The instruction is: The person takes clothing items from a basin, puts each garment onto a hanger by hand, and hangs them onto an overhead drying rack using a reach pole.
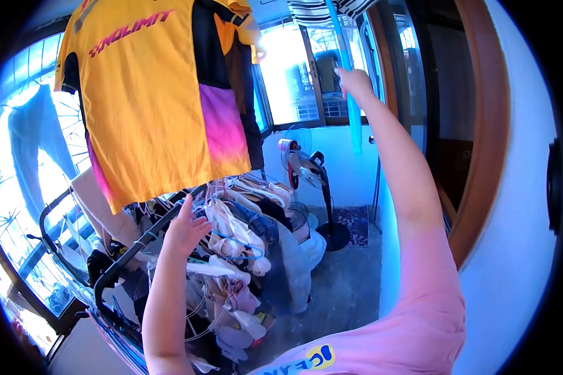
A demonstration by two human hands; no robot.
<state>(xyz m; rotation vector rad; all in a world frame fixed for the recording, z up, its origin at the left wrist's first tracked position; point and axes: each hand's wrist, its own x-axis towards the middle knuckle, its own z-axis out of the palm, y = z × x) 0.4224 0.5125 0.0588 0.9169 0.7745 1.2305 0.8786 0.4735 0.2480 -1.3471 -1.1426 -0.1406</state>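
My right hand (358, 86) is raised and wrapped around a long light-blue pole (355, 128). The pole runs up past the top edge of the view, beside a black-and-white striped garment (311, 11); whether the two touch, I cannot tell. Below the hem of a hanging yellow jersey (147, 119) with black and pink panels, my left hand (186, 231) reaches up with its fingers apart and nothing in them. Close to that hand are a black rack bar (145, 239) and white clothes on hangers (234, 231).
A packed clothes rack fills the middle left, with a blue hanger (247, 248) among the garments. Behind it stand a pedestal fan (326, 203) and a patterned mat (351, 225). Pale blue trousers (34, 137) hang at left. A brown door frame (488, 125) borders the right.
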